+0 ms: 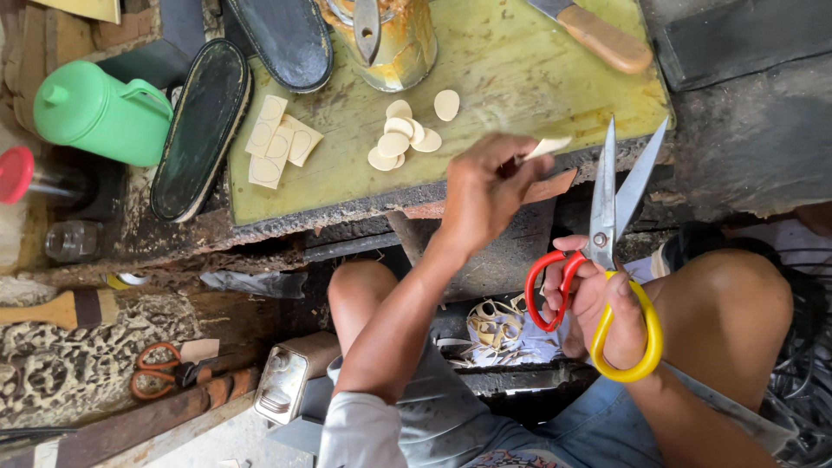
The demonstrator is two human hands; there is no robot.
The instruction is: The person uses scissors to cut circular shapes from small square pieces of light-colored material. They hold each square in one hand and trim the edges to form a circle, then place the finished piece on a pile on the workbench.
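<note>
My left hand point(485, 195) is raised over the front edge of a worn yellow-green board point(511, 78), pinching a small pale cut-out piece point(549, 146) between its fingertips. My right hand point(598, 303) grips large scissors point(617, 199) with one red and one yellow handle; the blades point up and stand apart, just right of the piece. A small heap of pale round discs point(403, 137) lies on the board beyond my left hand. Pale strips with traced ovals point(277, 140) lie at the board's left edge.
Two dark shoe soles point(204, 121) rest at the board's left, beside a green jug point(100, 113). A glue-smeared tin point(390, 39) and a wooden-handled knife point(598, 36) sit at the back. Orange-handled scissors point(160, 368) and a metal tin point(282, 386) lie lower left. Offcuts point(498, 329) pile between my knees.
</note>
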